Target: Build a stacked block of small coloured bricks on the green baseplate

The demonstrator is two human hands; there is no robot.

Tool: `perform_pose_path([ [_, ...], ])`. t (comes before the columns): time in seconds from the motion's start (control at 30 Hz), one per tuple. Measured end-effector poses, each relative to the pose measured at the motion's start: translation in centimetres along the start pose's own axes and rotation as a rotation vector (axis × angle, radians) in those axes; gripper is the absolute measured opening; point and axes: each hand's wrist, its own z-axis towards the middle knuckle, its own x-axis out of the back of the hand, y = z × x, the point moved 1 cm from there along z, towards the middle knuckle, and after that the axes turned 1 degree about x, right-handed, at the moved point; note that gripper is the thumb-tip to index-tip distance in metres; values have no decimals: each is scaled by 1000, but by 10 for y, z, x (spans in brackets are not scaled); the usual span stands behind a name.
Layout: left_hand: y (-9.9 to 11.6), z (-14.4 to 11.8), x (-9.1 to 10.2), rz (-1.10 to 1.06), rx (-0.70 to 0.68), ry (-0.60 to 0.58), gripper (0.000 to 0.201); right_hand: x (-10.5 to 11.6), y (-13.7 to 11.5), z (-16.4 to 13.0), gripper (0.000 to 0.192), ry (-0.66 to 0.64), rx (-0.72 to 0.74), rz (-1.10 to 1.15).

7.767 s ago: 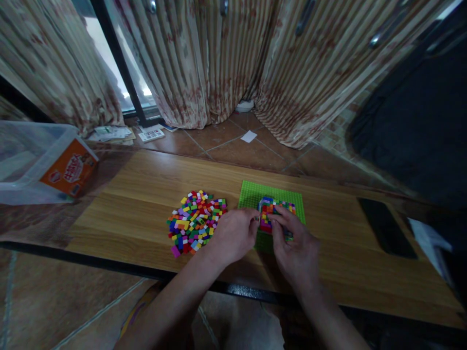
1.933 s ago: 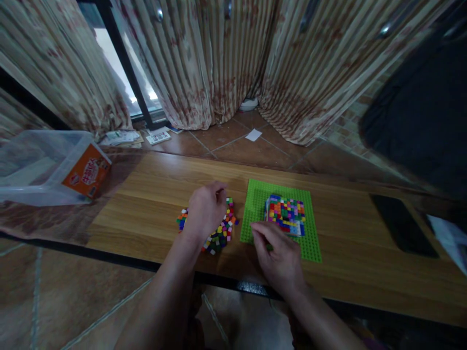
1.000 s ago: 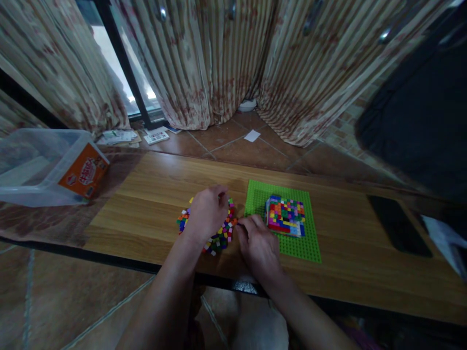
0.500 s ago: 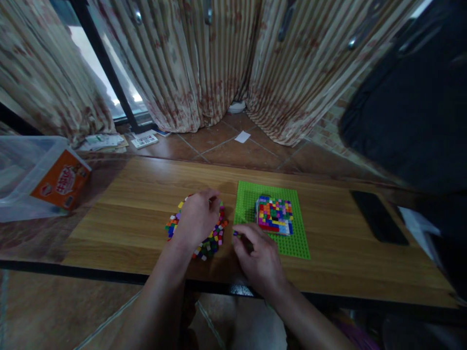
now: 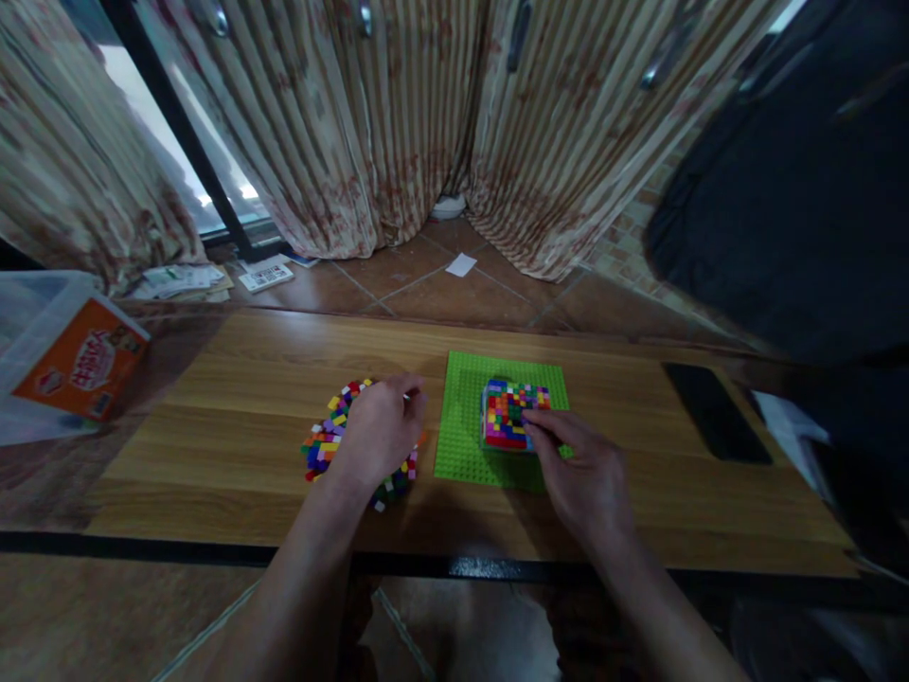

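A long wooden table top (image 5: 270,379) with a pale grain fills the lower half of the view, and behind it hang striped beige curtains (image 5: 398,123) over a floor of brown tiles (image 5: 454,294). At the far left edge stands a clear plastic box with an orange printed label (image 5: 78,360). At the right side of the table lies a flat black phone (image 5: 716,413), face up, well apart from the hands.

Near the middle of the table lies a square bright green studded baseplate (image 5: 461,445). On it, toward its far right part, sits a small block built from many-coloured bricks (image 5: 509,411), several layers high. To the left of the baseplate, just beside it, a loose heap of small many-coloured bricks (image 5: 333,436) is spread on the wood.

The left hand (image 5: 380,431) rests palm down on the right part of this heap, the fingers bent and close together; whether it holds a brick I cannot tell. The right hand (image 5: 586,478) lies over the near right corner of the baseplate, and its fingertips (image 5: 534,422) are pinched narrow at the near right edge of the built block, touching it. If a small brick is between them, it is too small to see.
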Motion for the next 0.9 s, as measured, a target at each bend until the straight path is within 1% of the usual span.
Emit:
perform_pose_path([
  [0.13, 1, 0, -4, 10, -30, 1, 27, -3, -2, 1, 19, -13, 56, -48],
  [0.33, 1, 0, -4, 11, -28, -8, 28, -9, -5, 3, 19, -58, 83, -121],
  [0.5, 2, 0, -4, 30, -20, -8, 28, -11, -7, 3, 18, -13, 85, -165],
  [0.73, 1, 0, -3, 47, -32, -16, 27, -9, -5, 1, 15, 33, 40, -168],
  [0.9, 2, -1, -3, 51, -23, -20, 25, -4, -6, -1, 17, 29, 108, -122],
])
